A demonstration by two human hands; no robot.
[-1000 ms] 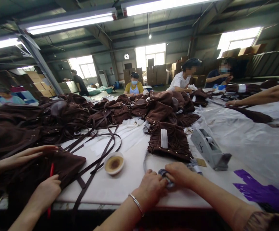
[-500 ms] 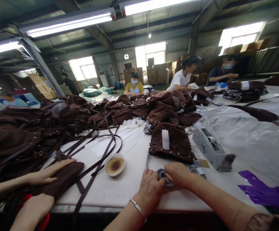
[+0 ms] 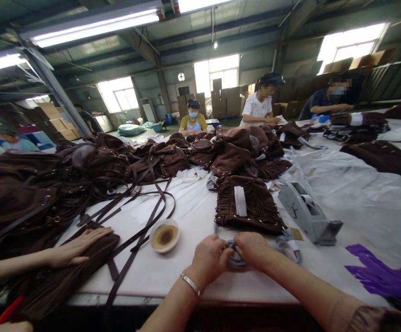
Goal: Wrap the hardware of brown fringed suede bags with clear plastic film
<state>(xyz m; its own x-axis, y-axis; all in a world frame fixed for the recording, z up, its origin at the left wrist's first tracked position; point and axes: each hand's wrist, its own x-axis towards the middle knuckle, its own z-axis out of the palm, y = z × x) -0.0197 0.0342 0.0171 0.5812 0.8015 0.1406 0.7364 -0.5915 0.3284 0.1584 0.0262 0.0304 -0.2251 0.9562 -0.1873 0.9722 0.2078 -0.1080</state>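
Note:
Near the table's front edge, a grey coiled strap [image 3: 238, 262] lies between my two hands. My left hand [image 3: 208, 257], with a silver bangle at the wrist, has its fingers closed on the coil's left side. From the right, my right hand [image 3: 254, 249] pinches the same coil with bent fingers; the fingertips are partly hidden. Just beyond is a folded dark brown fringed bag [image 3: 252, 207] with metal eyelets and a white paper strip on it. Beside my right forearm lies another grey coil [image 3: 292, 246] with a pale band round it.
A grey tape dispenser [image 3: 309, 214] stands to the right, with purple plastic [image 3: 376, 272] nearer me. A white bowl [image 3: 165, 236] of brownish stuff is left. Brown bags [image 3: 93, 161] and straps crowd the table. A co-worker's hand [image 3: 83, 244] presses brown fabric at far left.
My hands have shifted slightly and still grip the coil, which shows more below my fingers. The co-worker's lower hand with the red-handled thing has moved down and left.

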